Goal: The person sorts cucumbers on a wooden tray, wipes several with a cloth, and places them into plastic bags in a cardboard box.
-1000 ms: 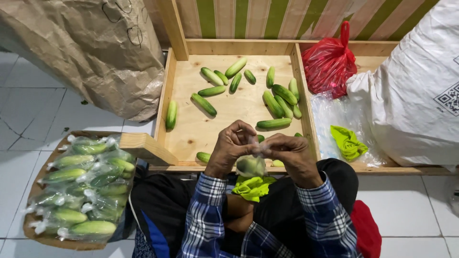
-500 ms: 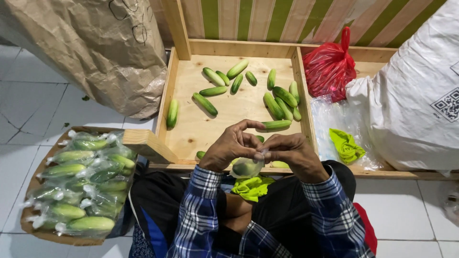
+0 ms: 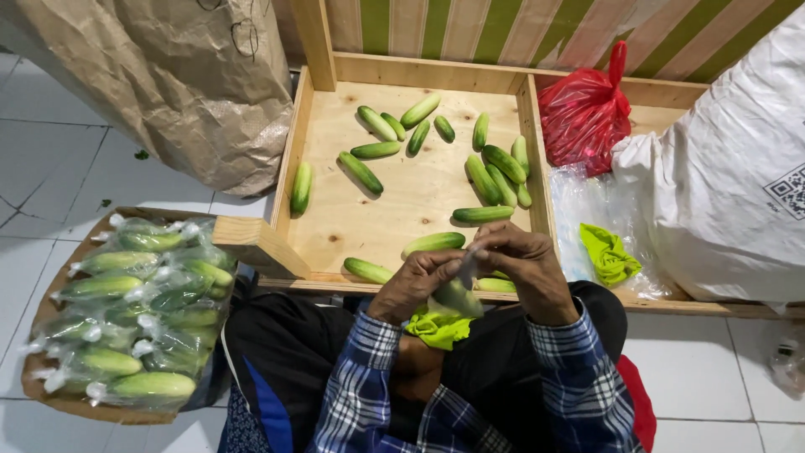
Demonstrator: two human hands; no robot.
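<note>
Head view, steeply downward, close

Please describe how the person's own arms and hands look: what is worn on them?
Both hands, the left hand and the right hand, are bare: no gloves, and no ring or watch shows. Both forearms wear long blue, white and dark plaid shirt sleeves, with cuffs ending at the wrists.

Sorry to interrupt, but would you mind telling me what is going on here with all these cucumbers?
A seated person in a plaid shirt holds one cucumber in clear plastic wrap, with the left hand and right hand closed together around its top end. Loose, unwrapped cucumbers lie in the wooden tray in front. A tray of wrapped cucumbers sits at the person's left. A green cloth rests in the lap.
</note>
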